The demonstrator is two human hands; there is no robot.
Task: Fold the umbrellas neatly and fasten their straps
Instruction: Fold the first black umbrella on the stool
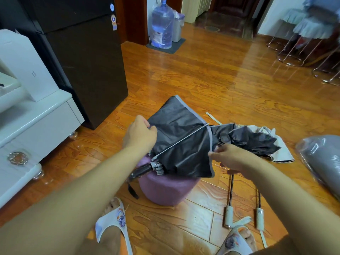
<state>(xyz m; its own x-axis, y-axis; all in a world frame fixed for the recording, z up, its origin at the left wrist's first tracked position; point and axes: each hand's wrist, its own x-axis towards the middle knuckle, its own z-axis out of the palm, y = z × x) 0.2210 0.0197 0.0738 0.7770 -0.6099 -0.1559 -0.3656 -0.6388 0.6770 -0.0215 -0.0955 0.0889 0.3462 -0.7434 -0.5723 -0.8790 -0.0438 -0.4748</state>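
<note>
Writing: none legible. Round stickers on the black fridge (79, 52) and a label on the water jug (162, 27) are too blurred to read.

Black umbrella (182, 142) lies across a purple stool (165, 188), collapsed but canopy loose, panels edged in grey. Long axis runs from its dark handle (140, 171) at lower left, overhanging the stool edge, up and to the right; one exposed metal rib follows the same diagonal. A wrist strap hangs below the handle.

Left hand (140, 135) — fingers curled, pinching the canopy edge at the upper left of the panel. Right hand (231, 157) — fingertips pinching the grey hem at the panel's right edge. Fabric spread between the two.

On the wooden floor (202, 80) to the right: two more umbrellas (253, 138), canopies bunched together, shafts extended, pale handles pointing toward the person's slippered feet. Plastic-wrapped grey bundle (323, 159) at far right.
</note>
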